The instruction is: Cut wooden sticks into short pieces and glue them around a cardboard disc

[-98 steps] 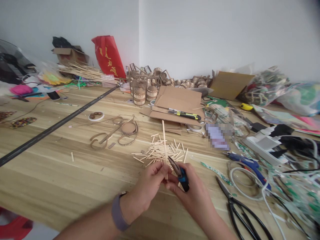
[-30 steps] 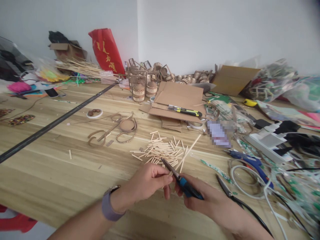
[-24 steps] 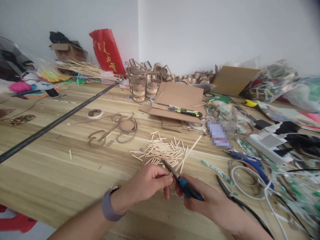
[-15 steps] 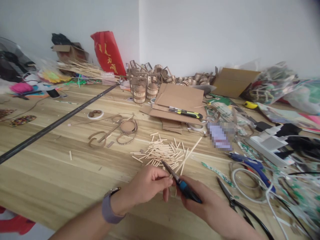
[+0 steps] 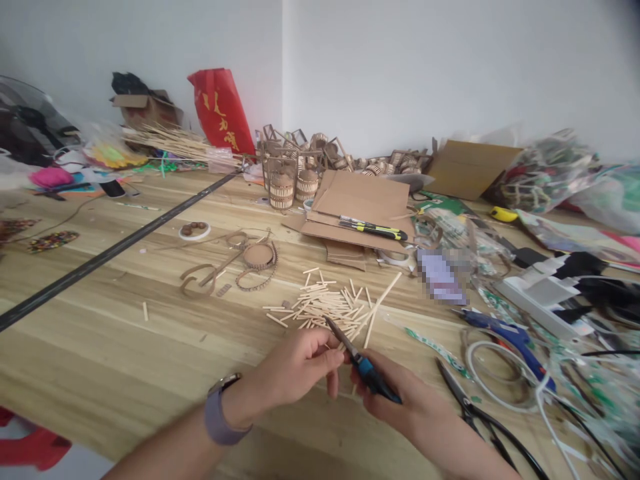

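My left hand, with a watch on its wrist, is closed in a pinch around a thin pale wooden stick, mostly hidden by the fingers. My right hand is wrapped around the black and blue handle of a knife. Its dark blade points up and left, lying across beside the left fingertips, close to the stick. Just beyond both hands lies a loose pile of short cut wooden sticks, with a few longer sticks at its right side.
Black scissors, a blue glue gun and coiled white cable lie to the right. Cardboard sheets bear a yellow-black cutter. Small stick-covered baskets stand behind. A dark metal bar crosses the left.
The camera view has shifted slightly, so the table things sit a little further right and lower. Both hands and the knife keep nearly the same pose.
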### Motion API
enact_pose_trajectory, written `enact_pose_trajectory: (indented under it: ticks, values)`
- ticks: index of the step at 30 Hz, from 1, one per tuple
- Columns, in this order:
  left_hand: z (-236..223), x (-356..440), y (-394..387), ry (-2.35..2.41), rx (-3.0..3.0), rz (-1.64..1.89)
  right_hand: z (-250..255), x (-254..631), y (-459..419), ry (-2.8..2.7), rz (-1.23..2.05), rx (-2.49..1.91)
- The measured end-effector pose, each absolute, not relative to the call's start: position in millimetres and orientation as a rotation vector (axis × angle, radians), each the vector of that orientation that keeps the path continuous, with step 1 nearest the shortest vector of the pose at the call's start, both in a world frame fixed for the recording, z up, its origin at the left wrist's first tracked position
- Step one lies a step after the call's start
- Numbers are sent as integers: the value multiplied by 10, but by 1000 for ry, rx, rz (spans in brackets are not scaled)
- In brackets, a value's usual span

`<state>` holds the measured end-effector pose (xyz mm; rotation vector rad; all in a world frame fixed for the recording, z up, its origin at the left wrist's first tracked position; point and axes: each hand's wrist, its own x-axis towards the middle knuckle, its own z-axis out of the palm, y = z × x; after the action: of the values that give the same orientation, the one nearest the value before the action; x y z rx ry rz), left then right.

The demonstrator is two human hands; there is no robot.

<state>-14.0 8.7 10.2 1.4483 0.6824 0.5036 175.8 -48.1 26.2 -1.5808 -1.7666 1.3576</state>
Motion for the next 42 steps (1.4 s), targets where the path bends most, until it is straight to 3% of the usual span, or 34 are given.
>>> enact_pose_trajectory:
  ticks: [8, 17, 25, 28, 32, 42]
  values:
    - [116, -153, 60, 688, 1556, 462, 253, 1810, -488, -1609, 1551, -1466]
    - [58, -134, 55, 736, 1562, 472, 244, 1717, -501, -1844, 1221, -1576]
    - [103, -163, 97, 801, 1528, 683, 185, 1800, -481, -1807, 1218, -1517]
    - [103, -171, 126, 893, 1491, 765, 167, 1861, -471, -1824, 893, -1568]
    - [70, -133, 65, 991, 1791, 565, 100, 1859, -481, -1873, 308, -1509]
    - [-1, -7, -112, 1142, 2387, 321, -199, 1760, -469, -2031, 40, -1667]
